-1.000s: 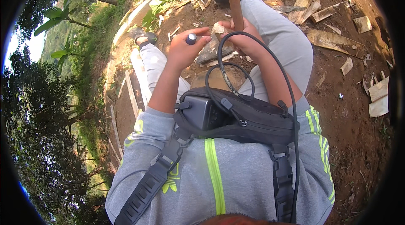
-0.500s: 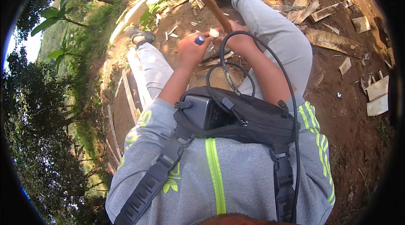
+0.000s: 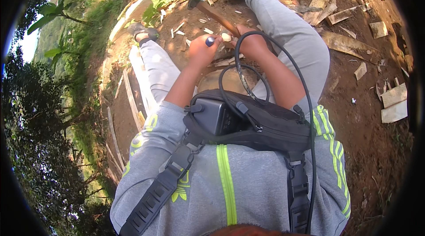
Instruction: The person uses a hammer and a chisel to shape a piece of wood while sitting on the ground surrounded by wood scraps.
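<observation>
My left hand (image 3: 202,53) is closed around a tool whose blue, round handle end (image 3: 210,41) shows above the fist; its working end is hidden. My right hand (image 3: 252,44) is wrapped round the brown wooden handle of a hammer (image 3: 218,17), whose dark metal head points away and to the left. Between the two hands is a small pale piece of wood (image 3: 226,37), close to the fingers of my right hand. Which fingers grip it I cannot make out. Both hands are between my spread knees, above a rounded tan wooden surface (image 3: 221,81).
A black cable (image 3: 283,52) loops over my right forearm from the black waist bag (image 3: 265,125). Split wood pieces (image 3: 394,96) and chips are scattered over the brown soil to the right. Long poles (image 3: 133,98) lie on the left, beside a green slope.
The hammer has tipped, its head swinging left and nearer to me. Both hands stay close together around the pale wood piece, with little movement.
</observation>
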{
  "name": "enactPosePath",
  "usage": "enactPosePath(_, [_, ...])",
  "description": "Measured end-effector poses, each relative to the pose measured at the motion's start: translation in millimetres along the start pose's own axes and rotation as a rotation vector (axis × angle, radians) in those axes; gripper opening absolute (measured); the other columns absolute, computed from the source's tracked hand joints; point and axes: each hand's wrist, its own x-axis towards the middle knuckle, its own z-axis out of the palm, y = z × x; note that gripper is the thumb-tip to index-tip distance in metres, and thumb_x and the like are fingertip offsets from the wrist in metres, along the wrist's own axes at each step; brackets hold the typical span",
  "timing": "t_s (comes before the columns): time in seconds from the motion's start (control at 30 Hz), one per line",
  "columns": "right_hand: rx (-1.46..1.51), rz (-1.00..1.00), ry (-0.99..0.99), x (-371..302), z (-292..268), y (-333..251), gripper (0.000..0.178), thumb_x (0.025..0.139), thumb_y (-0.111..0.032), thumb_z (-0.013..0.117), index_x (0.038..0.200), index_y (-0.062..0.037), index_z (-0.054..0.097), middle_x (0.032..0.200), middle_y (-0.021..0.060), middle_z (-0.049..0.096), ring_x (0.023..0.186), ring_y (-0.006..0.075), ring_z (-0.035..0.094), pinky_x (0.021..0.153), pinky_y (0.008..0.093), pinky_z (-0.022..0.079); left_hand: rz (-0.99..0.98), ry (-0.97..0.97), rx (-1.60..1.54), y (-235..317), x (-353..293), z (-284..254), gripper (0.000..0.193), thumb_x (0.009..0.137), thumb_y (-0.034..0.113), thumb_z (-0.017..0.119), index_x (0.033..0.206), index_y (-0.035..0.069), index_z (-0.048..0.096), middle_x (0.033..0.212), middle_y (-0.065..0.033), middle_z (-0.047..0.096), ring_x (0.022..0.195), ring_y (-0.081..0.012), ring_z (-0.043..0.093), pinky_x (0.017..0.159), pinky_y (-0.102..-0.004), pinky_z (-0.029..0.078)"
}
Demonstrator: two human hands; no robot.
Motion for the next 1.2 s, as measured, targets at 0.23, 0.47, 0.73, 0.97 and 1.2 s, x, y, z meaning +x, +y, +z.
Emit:
enactPosePath(0.23, [0.141,0.004,0.053,1.4,3.6,11.3,0.039,0.087,-0.04,0.083,0.113,-0.0135,0.07,0.106,0.0145,0.076,0.1,0.0351,0.073,0.083,0.0456,0.056,0.119,0.072,-0.789,25.2,6.4,-42.0,0.046,0.106,0.043,0.067,0.078,0.008,0.057,0.072,0.0032,0.053,0.069,-0.0103,0.049,0.066,-0.0291,0.043])
enactPosePath(0.47, [0.109,0.06,-0.016,0.7,0.0,2.6,0.04,0.085,-0.019,0.087,0.121,-0.0113,0.069,0.111,0.0162,0.076,0.104,0.0339,0.074,0.089,0.0441,0.056,0.288,0.015,-0.972,74.9,1.1,-64.8,0.046,0.111,0.035,0.061,0.075,0.009,0.048,0.075,-0.0009,0.046,0.077,-0.016,0.047,0.074,-0.0329,0.04])
enactPosePath(0.73, [0.105,0.039,0.01,0.2,0.9,5.5,0.042,0.083,-0.025,0.088,0.118,-0.0125,0.069,0.107,0.0171,0.075,0.102,0.0346,0.074,0.087,0.0451,0.055,0.258,0.087,-0.814,78.4,3.6,-53.0,0.046,0.111,0.038,0.059,0.077,0.009,0.051,0.076,-0.0004,0.05,0.073,-0.0141,0.048,0.069,-0.0318,0.041])
enactPosePath(0.97, [0.117,0.04,-0.008,-2.1,-2.2,2.8,0.042,0.081,-0.026,0.089,0.116,-0.0123,0.069,0.104,0.0166,0.075,0.098,0.0342,0.074,0.085,0.0453,0.055,0.232,0.164,-0.766,84.4,0.1,-50.2,0.046,0.111,0.041,0.059,0.078,0.009,0.054,0.076,0.0004,0.052,0.075,-0.0127,0.051,0.07,-0.0311,0.043])
enactPosePath(1.2, [0.14,0.054,-0.001,-2.6,-1.6,2.6,0.041,0.081,-0.027,0.086,0.116,-0.012,0.069,0.099,0.0164,0.075,0.093,0.0333,0.075,0.082,0.0447,0.056,0.245,0.202,-0.717,85.5,-0.6,-47.8,0.046,0.111,0.041,0.059,0.078,0.009,0.055,0.076,0.0002,0.053,0.074,-0.0124,0.051,0.071,-0.0298,0.044])
